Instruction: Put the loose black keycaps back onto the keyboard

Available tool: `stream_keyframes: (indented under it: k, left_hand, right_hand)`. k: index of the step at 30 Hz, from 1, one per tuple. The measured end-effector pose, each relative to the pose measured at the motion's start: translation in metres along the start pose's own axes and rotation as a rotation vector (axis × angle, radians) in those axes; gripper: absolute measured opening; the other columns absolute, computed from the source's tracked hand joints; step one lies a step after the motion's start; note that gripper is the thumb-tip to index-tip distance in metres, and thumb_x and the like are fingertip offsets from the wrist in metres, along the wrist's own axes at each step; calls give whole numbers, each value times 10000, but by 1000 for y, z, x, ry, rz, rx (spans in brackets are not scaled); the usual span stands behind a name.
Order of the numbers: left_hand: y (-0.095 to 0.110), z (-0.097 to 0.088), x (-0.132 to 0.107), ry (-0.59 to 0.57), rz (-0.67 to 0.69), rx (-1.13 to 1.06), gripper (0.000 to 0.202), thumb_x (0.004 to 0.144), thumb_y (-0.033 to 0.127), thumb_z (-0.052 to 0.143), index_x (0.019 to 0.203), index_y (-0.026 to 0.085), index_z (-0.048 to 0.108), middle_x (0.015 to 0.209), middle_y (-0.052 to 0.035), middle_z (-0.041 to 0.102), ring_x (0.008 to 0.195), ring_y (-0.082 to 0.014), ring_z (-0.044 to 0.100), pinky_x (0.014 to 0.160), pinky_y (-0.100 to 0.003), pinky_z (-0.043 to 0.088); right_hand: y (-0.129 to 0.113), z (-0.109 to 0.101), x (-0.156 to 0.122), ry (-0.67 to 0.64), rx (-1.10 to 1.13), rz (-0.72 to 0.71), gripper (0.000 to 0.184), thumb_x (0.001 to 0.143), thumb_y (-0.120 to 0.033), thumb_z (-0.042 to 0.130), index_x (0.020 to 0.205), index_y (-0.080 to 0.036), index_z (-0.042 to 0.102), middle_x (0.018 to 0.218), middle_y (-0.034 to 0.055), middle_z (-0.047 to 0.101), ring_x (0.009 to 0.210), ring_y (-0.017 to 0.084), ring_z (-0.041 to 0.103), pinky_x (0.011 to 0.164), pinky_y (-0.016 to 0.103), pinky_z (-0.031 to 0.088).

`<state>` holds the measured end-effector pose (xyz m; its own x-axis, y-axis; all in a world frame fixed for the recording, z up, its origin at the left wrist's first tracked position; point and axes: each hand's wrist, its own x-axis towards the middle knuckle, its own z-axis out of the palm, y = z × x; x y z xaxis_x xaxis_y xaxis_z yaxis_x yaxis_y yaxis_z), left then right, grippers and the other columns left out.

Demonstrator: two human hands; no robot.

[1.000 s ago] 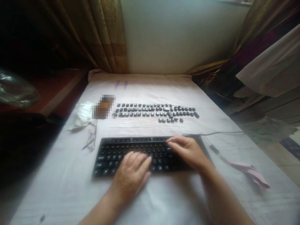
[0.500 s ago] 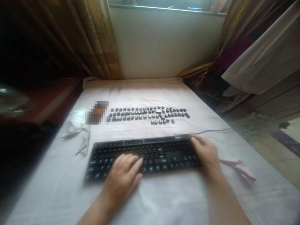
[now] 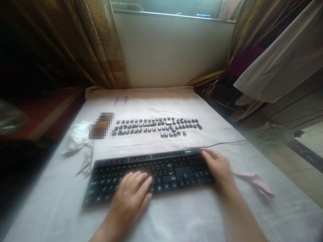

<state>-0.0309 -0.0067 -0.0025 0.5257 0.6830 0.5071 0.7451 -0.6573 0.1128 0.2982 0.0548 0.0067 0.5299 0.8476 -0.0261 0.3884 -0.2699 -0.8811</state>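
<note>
A black computer keyboard point(image 3: 185, 173) lies at a slight slant on the cloth-covered surface, with many of its key positions bare in the upper rows. My left hand point(image 3: 132, 193) rests over its lower edge left of the middle, fingers extended across the bottom rows of keys. The keys under that palm are hidden. At the keyboard's right end, my right hand point(image 3: 218, 168) grips the side, thumb and fingers around the edge. Beyond the keyboard, loose black keycaps point(image 3: 141, 130) are laid out in several rows.
A crumpled white bag point(image 3: 78, 136) and a blurred-out brown item point(image 3: 101, 127) lie at the left, near a pair of glasses point(image 3: 88, 161). A pink cloth point(image 3: 257, 183) sits right of my right hand. The keyboard cable point(image 3: 227, 143) runs off to the right edge.
The whole view has shifted slightly down and left. The keyboard's left end appears a little nearer to me. Both hands keep their places on the keyboard.
</note>
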Motion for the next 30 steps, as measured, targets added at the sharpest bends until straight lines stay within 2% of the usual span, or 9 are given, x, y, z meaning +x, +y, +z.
stream_keyframes:
  k: [3, 6, 8, 12, 16, 21, 25, 30]
  left_hand:
    - [-1, -1, -1, 14, -3, -23, 304, 953, 237, 518, 1224, 201, 651, 1217, -65, 668, 1171, -233, 576, 1076, -415, 400]
    - [-3, -2, -1, 54, -13, -58, 274, 960, 218, 507, 1181, 205, 670, 1169, -51, 692, 1137, -216, 594, 1078, -399, 390]
    - [-4, -3, -1, 65, -20, -72, 265, 965, 212, 502, 1167, 203, 674, 1148, -46, 700, 1120, -206, 602, 1081, -394, 385]
    - [-6, -4, 1, 83, -31, -81, 251, 968, 216, 505, 1145, 197, 682, 1129, -43, 706, 1109, -197, 606, 1089, -386, 375]
    - [-7, -4, 1, 77, -29, -74, 249, 957, 214, 518, 1143, 200, 683, 1122, -41, 706, 1104, -188, 612, 1087, -371, 387]
    - [-6, -4, 2, 77, -35, -85, 249, 957, 205, 512, 1137, 197, 685, 1126, -39, 706, 1115, -183, 605, 1105, -358, 363]
    - [-5, -4, 3, 83, -46, -103, 247, 969, 217, 503, 1127, 193, 692, 1122, -32, 708, 1114, -185, 598, 1115, -350, 337]
    - [-5, -5, 4, 78, -46, -109, 248, 979, 231, 492, 1118, 195, 695, 1115, -24, 710, 1105, -181, 597, 1109, -342, 334]
  right_hand:
    - [-2, -4, 4, 29, -159, -134, 335, 710, -434, 606, 858, -181, 768, 871, 100, 767, 781, 267, 693, 740, 376, 541]
    - [-12, -5, 14, 77, -355, -344, 289, 774, -378, 548, 869, -211, 764, 942, 91, 763, 789, 245, 689, 778, 369, 533]
    - [-21, 2, 23, 56, -432, -497, 275, 819, -331, 517, 882, -217, 760, 931, 83, 761, 805, 233, 690, 779, 350, 529]
    - [-38, 38, 40, -72, -516, -803, 228, 865, -251, 529, 899, -227, 754, 912, 64, 755, 842, 218, 682, 751, 313, 517]
    - [-51, 79, 50, -161, -623, -985, 180, 884, -235, 585, 929, -230, 760, 966, 72, 739, 890, 224, 647, 787, 322, 500]
    - [-66, 104, 55, -234, -750, -1042, 189, 844, -273, 675, 1005, -231, 765, 1124, 95, 702, 1032, 275, 586, 891, 395, 450]
    - [-72, 112, 56, -297, -847, -1020, 212, 854, -317, 670, 1020, -225, 763, 1193, 105, 674, 1101, 288, 542, 931, 411, 409]
    - [-75, 117, 56, -341, -897, -1003, 181, 870, -280, 633, 971, -209, 765, 1219, 107, 664, 1124, 284, 526, 914, 396, 394]
